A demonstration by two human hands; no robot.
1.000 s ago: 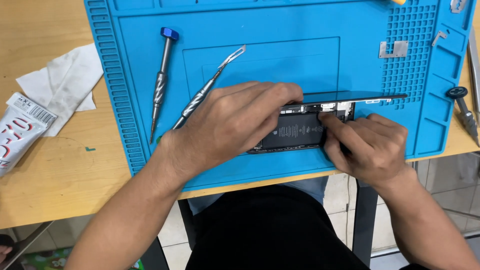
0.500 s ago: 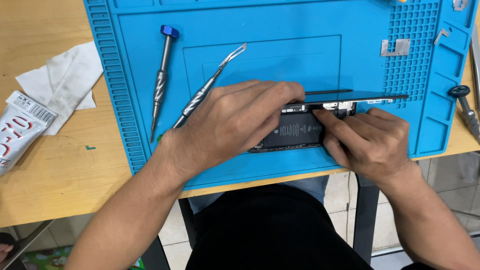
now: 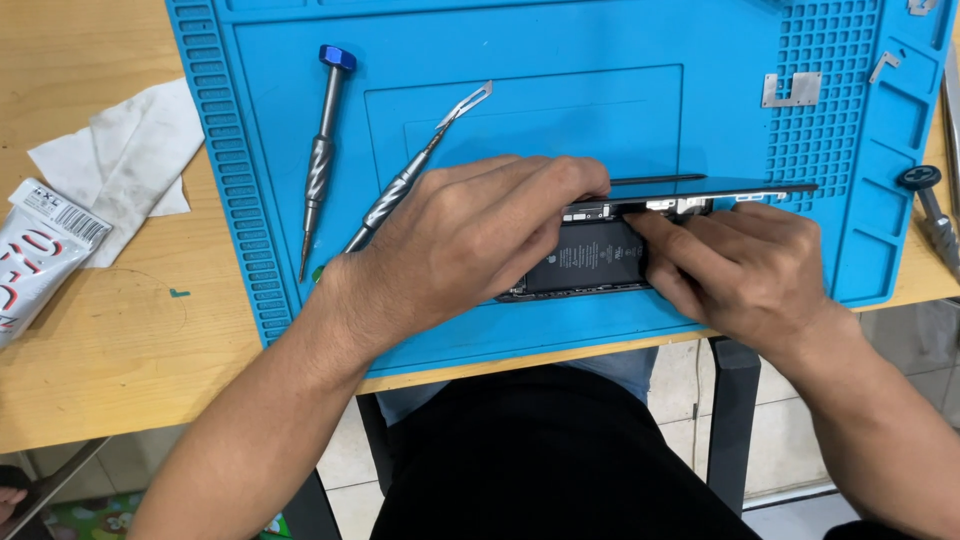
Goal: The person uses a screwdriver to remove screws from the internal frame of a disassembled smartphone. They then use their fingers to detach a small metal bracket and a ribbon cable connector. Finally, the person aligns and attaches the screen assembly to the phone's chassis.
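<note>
An opened phone (image 3: 592, 258) with its black battery showing lies near the front edge of a blue work mat (image 3: 560, 110). Its screen panel (image 3: 740, 187) stands up on edge along the far side. My left hand (image 3: 460, 245) rests over the phone's left half, fingers curled onto its upper edge. My right hand (image 3: 740, 265) presses on the right half, fingertips at the parts by the battery's top. Whether either hand pinches a small part is hidden by the fingers.
A blue-capped screwdriver (image 3: 322, 155) and metal tweezers (image 3: 415, 170) lie on the mat to the left. A small metal plate (image 3: 792, 89) sits at the mat's right; another screwdriver (image 3: 930, 210) at its right edge. A white cloth (image 3: 125, 160) and glue tube (image 3: 40, 255) lie on the wooden table.
Both hands stay on the phone; the fingers shift only slightly at its top edge. Nothing else has moved.
</note>
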